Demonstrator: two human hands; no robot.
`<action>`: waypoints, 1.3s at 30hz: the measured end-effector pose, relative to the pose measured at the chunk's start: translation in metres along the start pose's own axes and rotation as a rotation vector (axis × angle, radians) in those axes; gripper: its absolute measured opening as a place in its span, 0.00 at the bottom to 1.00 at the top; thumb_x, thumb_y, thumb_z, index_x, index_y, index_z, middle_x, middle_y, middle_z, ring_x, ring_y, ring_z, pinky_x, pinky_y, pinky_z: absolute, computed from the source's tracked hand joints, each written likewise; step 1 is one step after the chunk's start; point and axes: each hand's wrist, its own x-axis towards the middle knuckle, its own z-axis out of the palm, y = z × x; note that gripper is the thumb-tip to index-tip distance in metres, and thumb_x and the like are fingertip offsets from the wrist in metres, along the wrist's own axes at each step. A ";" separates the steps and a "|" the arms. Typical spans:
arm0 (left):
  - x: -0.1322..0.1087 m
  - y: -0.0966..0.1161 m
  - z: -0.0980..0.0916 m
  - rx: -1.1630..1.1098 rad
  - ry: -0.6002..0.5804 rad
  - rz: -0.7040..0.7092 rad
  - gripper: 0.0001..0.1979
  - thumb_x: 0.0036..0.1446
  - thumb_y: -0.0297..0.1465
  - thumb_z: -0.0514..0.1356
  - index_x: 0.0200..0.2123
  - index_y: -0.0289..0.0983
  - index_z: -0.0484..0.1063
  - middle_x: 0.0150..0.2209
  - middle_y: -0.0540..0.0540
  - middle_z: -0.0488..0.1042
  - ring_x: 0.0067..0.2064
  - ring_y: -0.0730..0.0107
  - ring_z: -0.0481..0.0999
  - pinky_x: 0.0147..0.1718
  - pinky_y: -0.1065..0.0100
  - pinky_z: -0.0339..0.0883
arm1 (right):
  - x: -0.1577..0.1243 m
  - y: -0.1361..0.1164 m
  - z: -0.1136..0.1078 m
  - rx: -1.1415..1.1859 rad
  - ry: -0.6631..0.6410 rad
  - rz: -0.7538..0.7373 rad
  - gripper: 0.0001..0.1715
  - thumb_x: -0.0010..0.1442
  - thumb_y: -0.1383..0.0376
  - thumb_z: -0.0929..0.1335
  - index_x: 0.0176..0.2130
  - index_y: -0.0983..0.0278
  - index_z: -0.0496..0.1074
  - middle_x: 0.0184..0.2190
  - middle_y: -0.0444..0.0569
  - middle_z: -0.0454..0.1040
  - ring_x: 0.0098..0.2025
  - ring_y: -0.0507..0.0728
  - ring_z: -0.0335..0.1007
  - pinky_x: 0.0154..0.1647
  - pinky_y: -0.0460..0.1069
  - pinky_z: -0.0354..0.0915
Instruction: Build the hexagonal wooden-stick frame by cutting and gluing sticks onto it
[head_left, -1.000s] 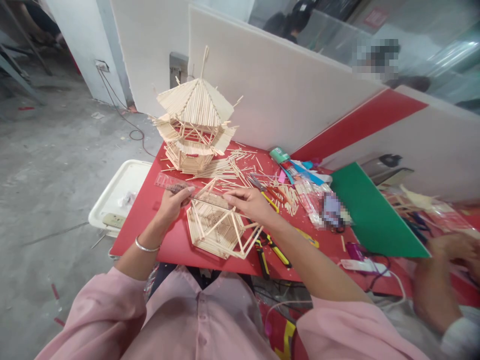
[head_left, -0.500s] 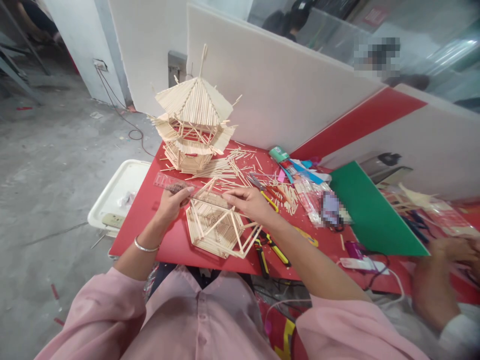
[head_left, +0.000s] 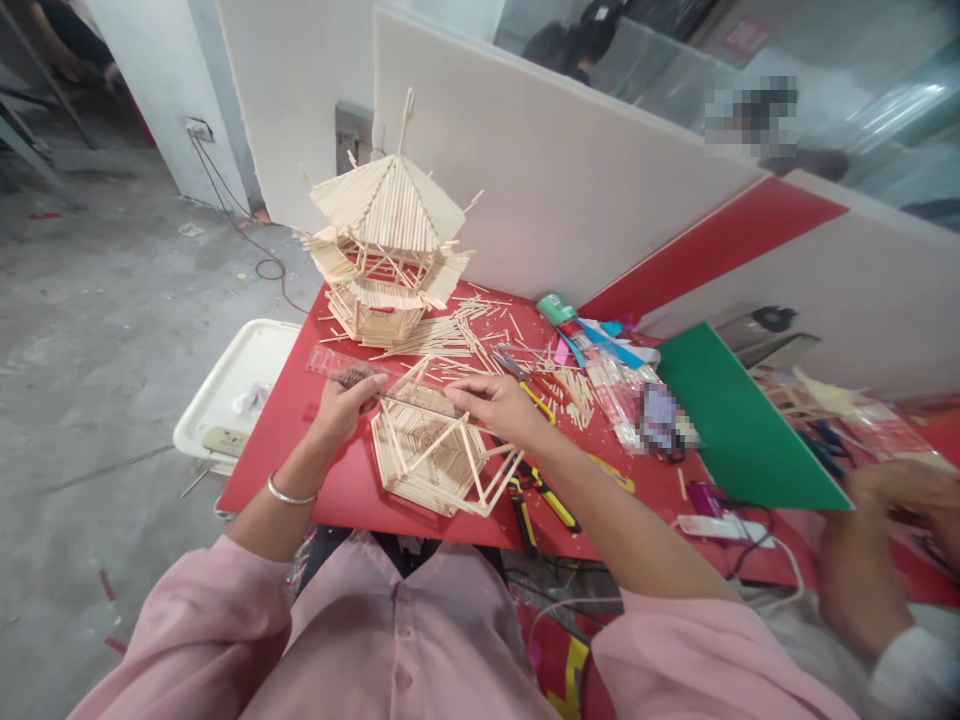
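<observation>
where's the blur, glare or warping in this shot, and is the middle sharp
In the head view, the stick pagoda and hexagonal stick frame look fairly sharp; at the head view's right edge, a co-worker's hand is smeared and stretched; bright glare streaks the head view's top right; also in the head view, pixelation masks something on the red table.

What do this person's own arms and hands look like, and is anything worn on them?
Both the left hand and the right hand are bare, with no gloves. A shiny, silver-coloured bangle circles the left wrist; none shows on the right. The loose pink sleeves leave the forearms uncovered and match the pink buttoned shirt. No cables or markings stand out.
</observation>
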 end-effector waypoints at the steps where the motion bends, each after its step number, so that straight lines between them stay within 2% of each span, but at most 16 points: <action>1: 0.000 0.000 0.000 0.000 0.001 0.000 0.20 0.50 0.34 0.67 0.15 0.36 0.60 0.14 0.55 0.55 0.18 0.80 0.51 0.19 0.70 0.42 | 0.000 -0.001 0.000 0.000 -0.002 0.004 0.18 0.54 0.52 0.71 0.34 0.64 0.79 0.26 0.45 0.75 0.26 0.50 0.67 0.28 0.46 0.63; 16: 0.000 0.004 0.003 0.008 0.014 -0.008 0.21 0.47 0.35 0.67 0.14 0.37 0.60 0.13 0.55 0.55 0.17 0.81 0.52 0.18 0.70 0.42 | -0.001 -0.004 0.000 0.001 -0.013 0.013 0.18 0.54 0.52 0.71 0.34 0.64 0.79 0.26 0.45 0.75 0.27 0.50 0.66 0.27 0.45 0.63; 39: 0.000 0.002 0.001 0.022 0.014 -0.007 0.20 0.49 0.35 0.66 0.14 0.37 0.60 0.14 0.55 0.55 0.17 0.80 0.52 0.19 0.70 0.42 | 0.000 -0.001 0.000 -0.001 -0.008 0.009 0.18 0.54 0.51 0.71 0.34 0.64 0.80 0.27 0.45 0.76 0.28 0.50 0.67 0.28 0.46 0.64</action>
